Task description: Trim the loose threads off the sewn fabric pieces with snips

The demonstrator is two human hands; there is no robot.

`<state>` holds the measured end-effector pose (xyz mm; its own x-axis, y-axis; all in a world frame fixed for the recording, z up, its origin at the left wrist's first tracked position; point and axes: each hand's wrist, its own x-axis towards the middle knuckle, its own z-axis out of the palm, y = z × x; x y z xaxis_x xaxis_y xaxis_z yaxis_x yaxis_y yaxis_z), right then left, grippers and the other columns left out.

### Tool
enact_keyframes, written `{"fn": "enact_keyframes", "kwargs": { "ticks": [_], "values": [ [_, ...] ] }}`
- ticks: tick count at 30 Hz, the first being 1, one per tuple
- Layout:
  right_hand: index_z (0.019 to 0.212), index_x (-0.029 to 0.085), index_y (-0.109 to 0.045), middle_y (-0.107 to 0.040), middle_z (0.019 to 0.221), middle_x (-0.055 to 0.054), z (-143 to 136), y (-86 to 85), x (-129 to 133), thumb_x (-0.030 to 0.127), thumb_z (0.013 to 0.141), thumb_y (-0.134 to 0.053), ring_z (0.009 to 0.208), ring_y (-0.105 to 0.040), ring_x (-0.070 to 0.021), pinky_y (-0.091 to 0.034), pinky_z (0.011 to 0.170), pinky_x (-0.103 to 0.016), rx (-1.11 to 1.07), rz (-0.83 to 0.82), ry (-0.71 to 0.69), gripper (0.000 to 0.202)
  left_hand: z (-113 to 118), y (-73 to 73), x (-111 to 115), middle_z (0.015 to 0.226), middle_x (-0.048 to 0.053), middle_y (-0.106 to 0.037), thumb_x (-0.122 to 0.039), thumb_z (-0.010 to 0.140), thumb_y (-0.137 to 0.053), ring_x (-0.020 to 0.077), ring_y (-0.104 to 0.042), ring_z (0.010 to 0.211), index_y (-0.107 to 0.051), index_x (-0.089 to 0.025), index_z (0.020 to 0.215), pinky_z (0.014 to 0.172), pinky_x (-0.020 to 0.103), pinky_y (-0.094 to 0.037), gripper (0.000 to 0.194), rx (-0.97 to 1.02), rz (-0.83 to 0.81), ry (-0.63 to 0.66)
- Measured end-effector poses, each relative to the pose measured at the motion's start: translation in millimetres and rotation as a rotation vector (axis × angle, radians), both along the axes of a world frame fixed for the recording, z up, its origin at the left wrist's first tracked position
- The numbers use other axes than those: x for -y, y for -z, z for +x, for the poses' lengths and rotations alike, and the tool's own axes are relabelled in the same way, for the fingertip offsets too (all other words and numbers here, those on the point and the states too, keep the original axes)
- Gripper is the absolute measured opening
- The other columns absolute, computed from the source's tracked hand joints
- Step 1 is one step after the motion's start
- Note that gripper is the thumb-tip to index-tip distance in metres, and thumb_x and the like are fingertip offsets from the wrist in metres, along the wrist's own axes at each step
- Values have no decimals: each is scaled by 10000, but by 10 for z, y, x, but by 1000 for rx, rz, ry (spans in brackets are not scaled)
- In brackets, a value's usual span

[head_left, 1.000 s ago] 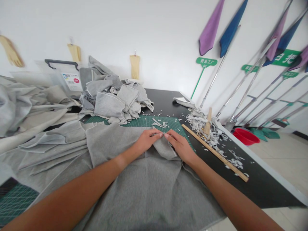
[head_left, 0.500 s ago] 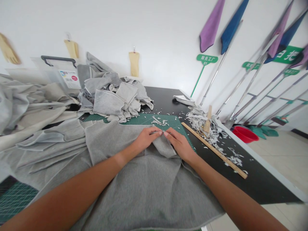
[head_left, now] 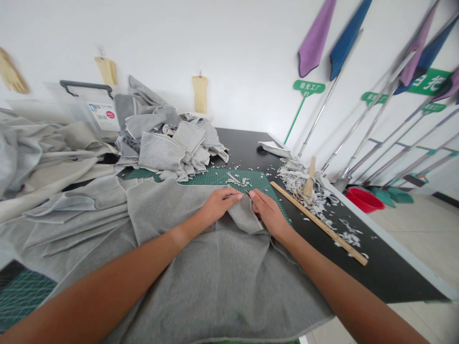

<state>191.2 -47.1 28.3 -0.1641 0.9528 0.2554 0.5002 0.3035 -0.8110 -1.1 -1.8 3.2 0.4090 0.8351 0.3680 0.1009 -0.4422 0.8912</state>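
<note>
A large piece of grey fabric (head_left: 222, 267) lies spread over the front of the table, with a small flap folded up near its far edge. My left hand (head_left: 220, 204) pinches the fabric edge between thumb and fingers. Just right of it, my right hand (head_left: 267, 210) is closed around a small tool with a thin dark tip (head_left: 246, 191). That tip points toward my left fingertips, close to the flap. Most of the tool is hidden in my fingers, so its exact kind does not show.
A green cutting mat (head_left: 211, 177) lies beneath the fabric. Beyond are a pile of grey cloth pieces (head_left: 165, 148) and a clear plastic box (head_left: 82, 110). To the right, a wooden ruler (head_left: 319, 222) lies beside a heap of fabric scraps (head_left: 297, 174). A red bucket (head_left: 364, 199) stands on the floor.
My right fingertips have drawn slightly apart from my left ones, and the dark tip of the tool now shows between them. My left hand stays on the fabric edge.
</note>
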Motion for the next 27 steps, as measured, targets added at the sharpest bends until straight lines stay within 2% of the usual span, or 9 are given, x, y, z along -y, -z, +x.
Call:
{"fn": "enact_keyframes", "kwargs": {
  "ticks": [6, 8, 12, 14, 16, 19, 22, 25, 27],
  "values": [
    [834, 230, -568, -467, 653, 40, 34, 9, -59, 632, 933, -489, 600, -416, -140, -327, 564, -254, -24, -122, -31, 422, 3, 11, -7, 970, 49, -730, -441, 916, -558, 209, -638, 951, -737, -189, 931, 888, 310, -480, 310, 12, -9, -24],
    [862, 224, -605, -505, 686, 38, 48, -1, -80, 614, 903, -557, 615, -430, -135, -329, 572, -250, -5, -117, -55, 395, 8, 22, -18, 964, 47, -727, -438, 911, -560, 206, -634, 946, -732, -191, 928, 876, 299, -478, 302, 17, -11, -44],
    [738, 192, -582, -508, 686, 40, 71, -52, -96, 562, 858, -647, 650, -450, -127, -328, 589, -242, -8, -109, -100, 394, 3, 14, -29, 962, 42, -725, -419, 920, -544, 196, -630, 917, -722, -184, 921, 847, 281, -469, 294, 25, 3, -99],
    [745, 181, -608, -546, 697, 33, 73, -101, -70, 562, 845, -662, 654, -478, -129, -343, 593, -242, -55, -222, -154, 398, -9, -19, -22, 937, 37, -719, -416, 930, -533, 194, -625, 897, -715, -184, 917, 827, 279, -464, 295, 30, 29, -150],
    [829, 173, -666, -618, 752, 11, 72, -164, -22, 579, 814, -689, 671, -531, -144, -380, 609, -251, -122, -377, -207, 408, -25, -77, -10, 936, 35, -718, -417, 939, -522, 194, -623, 897, -709, -188, 913, 828, 280, -462, 297, 44, 67, -202],
    [924, 160, -705, -681, 813, -27, 84, -268, 51, 601, 761, -735, 705, -595, -173, -434, 653, -277, -220, -548, -248, 471, -57, -221, 4, 962, 38, -725, -425, 950, -510, 197, -629, 923, -705, -193, 920, 851, 281, -464, 305, 74, 118, -281],
    [931, 156, -711, -673, 784, -20, 137, -367, 82, 597, 732, -767, 667, -577, -157, -424, 621, -261, -212, -600, -251, 486, -107, -442, 1, 968, 40, -728, -428, 956, -508, 200, -634, 937, -706, -192, 938, 863, 282, -465, 308, 104, 170, -364],
    [770, 157, -670, -504, 558, 46, 223, -468, 96, 584, 744, -766, 525, -407, -94, -283, 499, -219, -80, -562, -285, 438, -176, -719, -14, 985, 31, -732, -421, 959, -513, 201, -638, 956, -712, -197, 958, 886, 285, -462, 299, 131, 245, -418],
    [706, 159, -635, -394, 493, 67, 281, -537, 127, 574, 766, -753, 502, -326, -78, -217, 480, -220, -8, -534, -298, 436, -230, -910, -22, 996, 23, -735, -420, 959, -519, 199, -639, 962, -716, -200, 967, 902, 283, -460, 295, 154, 293, -439]
  ]
}}
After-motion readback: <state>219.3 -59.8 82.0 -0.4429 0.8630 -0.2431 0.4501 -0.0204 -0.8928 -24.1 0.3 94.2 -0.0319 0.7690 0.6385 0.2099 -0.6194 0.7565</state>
